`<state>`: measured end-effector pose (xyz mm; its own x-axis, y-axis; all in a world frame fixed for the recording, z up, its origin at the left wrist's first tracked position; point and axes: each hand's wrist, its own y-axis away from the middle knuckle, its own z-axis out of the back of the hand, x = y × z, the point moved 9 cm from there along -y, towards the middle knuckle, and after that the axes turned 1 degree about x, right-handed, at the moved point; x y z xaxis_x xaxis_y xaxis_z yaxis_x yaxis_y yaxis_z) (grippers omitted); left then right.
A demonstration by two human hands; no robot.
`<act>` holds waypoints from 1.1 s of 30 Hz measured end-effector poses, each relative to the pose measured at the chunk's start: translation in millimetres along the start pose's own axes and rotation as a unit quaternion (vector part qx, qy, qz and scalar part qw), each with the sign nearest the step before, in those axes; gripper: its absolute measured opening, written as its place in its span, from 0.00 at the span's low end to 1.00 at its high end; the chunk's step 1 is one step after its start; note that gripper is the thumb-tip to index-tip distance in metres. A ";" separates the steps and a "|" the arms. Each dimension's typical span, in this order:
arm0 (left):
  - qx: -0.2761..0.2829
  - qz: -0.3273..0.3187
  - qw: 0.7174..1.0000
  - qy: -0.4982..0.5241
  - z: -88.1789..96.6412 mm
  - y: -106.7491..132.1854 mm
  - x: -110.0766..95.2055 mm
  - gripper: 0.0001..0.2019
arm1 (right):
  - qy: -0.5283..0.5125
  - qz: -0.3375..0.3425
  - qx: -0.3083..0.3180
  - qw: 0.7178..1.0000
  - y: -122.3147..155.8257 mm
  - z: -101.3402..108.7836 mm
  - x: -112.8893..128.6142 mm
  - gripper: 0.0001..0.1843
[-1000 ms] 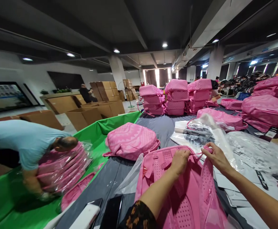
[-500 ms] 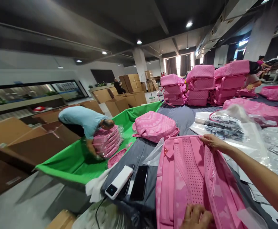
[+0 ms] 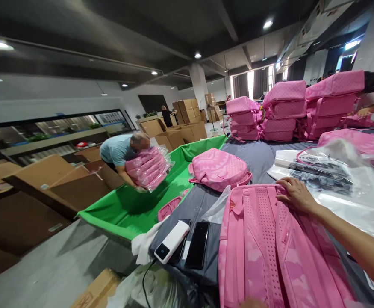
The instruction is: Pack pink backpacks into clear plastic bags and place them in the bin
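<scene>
A pink camouflage backpack (image 3: 263,248) lies on the dark cloth-covered table in front of me, its perforated back panel and shoulder straps facing up. My right hand (image 3: 297,196) reaches in from the right, with bent fingers gripping the pack's top edge near the root of the right strap. Only a blurred sliver of my left hand (image 3: 253,303) shows at the bottom edge, over the lower part of the pack; its fingers are hidden. Just beyond, another pink backpack (image 3: 219,167) lies on the table.
A white power bank (image 3: 172,241) and a black phone (image 3: 197,244) lie left of the pack. Clear plastic bags (image 3: 360,192) cover the right side. Stacked pink backpacks (image 3: 284,112) stand behind. A co-worker (image 3: 118,149) holds wrapped pink bags over a green bin (image 3: 110,216).
The right strap, lifted before, now lies flatter, and my right hand's fingers have shifted at the top edge. My left hand has slid down almost out of view. The co-worker has raised the wrapped bags.
</scene>
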<state>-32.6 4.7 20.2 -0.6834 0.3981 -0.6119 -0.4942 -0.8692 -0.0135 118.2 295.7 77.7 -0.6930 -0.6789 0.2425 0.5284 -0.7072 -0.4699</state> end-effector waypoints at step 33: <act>-0.136 0.102 0.977 -0.125 60.2 -177.3 143.3 0.19 | -0.013 -0.106 0.160 0.981 59.2 -73.6 -37.7 0.13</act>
<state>-75.2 233.5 -17.4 -0.8797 0.2385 -0.4113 -0.1962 -0.9701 -0.1429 139.5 293.9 -21.7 -0.7932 -0.5115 0.3304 0.5036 -0.8561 -0.1165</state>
